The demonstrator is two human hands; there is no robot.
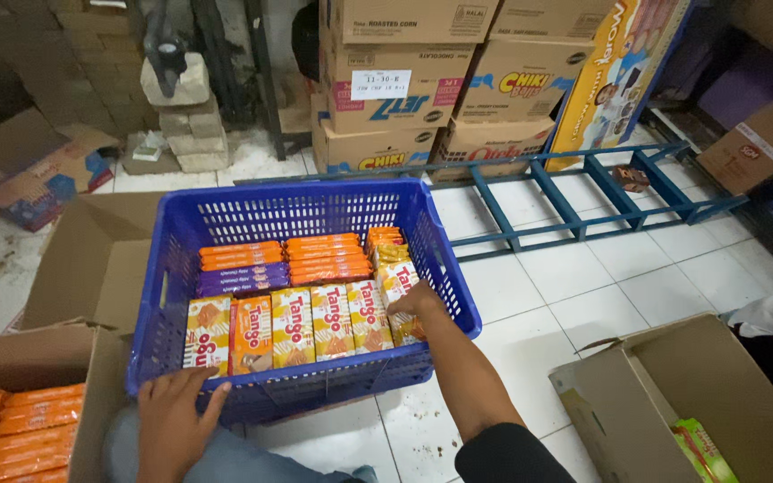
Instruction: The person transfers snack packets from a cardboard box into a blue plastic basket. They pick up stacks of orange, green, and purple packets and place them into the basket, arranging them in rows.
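Note:
A blue plastic crate (225,215) sits on the white tiled floor in front of me. Inside lie rows of orange snack packets (324,255), a few purple packets (242,279) and a front row of yellow-orange wafer packs (293,326). My right hand (415,302) reaches into the crate's right side, fingers touching the rightmost wafer pack (395,284). Resting flat on the crate's near rim at the left is my left hand (176,416), fingers spread, holding nothing.
An open cardboard box (73,358) at the left holds orange packets (20,429). Another open carton (700,394) stands at the right. Stacked cartons (422,80) rise behind the crate, beside a blue metal frame (583,188) lying on the floor and concrete blocks (185,116).

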